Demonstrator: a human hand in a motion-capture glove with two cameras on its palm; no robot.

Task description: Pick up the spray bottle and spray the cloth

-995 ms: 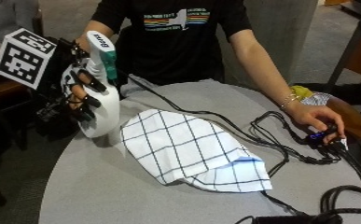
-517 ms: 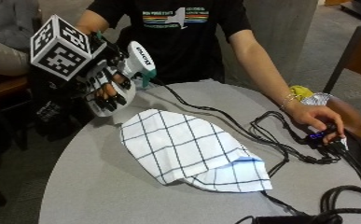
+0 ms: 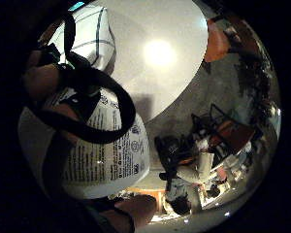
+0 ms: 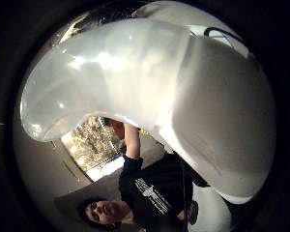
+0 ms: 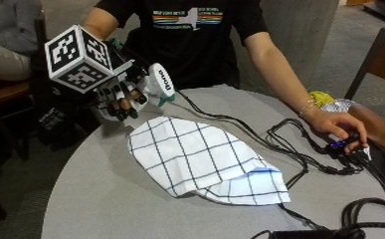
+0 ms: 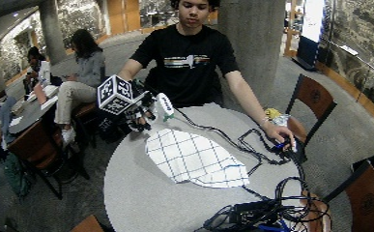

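My gloved right hand [image 5: 120,94] grips a white spray bottle [image 5: 153,85] and holds it in the air over the table's left rear edge, tilted with its head toward the cloth. The white cloth [image 5: 198,159] with dark checks lies spread on the round grey table [image 5: 99,204], just right of and below the bottle. In the little finger side palm view the bottle's printed label [image 3: 106,160] fills the space by my fingers, with the cloth [image 3: 89,34] beyond. The bottle's translucent neck [image 4: 135,82] fills the thumb side palm view. The wide outside view shows the hand [image 6: 138,108], bottle [image 6: 164,105] and cloth [image 6: 196,159].
The person's bare left hand [image 5: 337,129] rests on a small device [image 5: 337,145] at the table's right edge. Black cables [image 5: 291,154] run across the right half of the table to a heap at the front right. Wooden chairs [image 5: 377,64] stand around the table.
My hand has lifted the bottle off the table's left side, tipped it over and carried it up and right toward the cloth. The cloth and the bare hand have stayed put.
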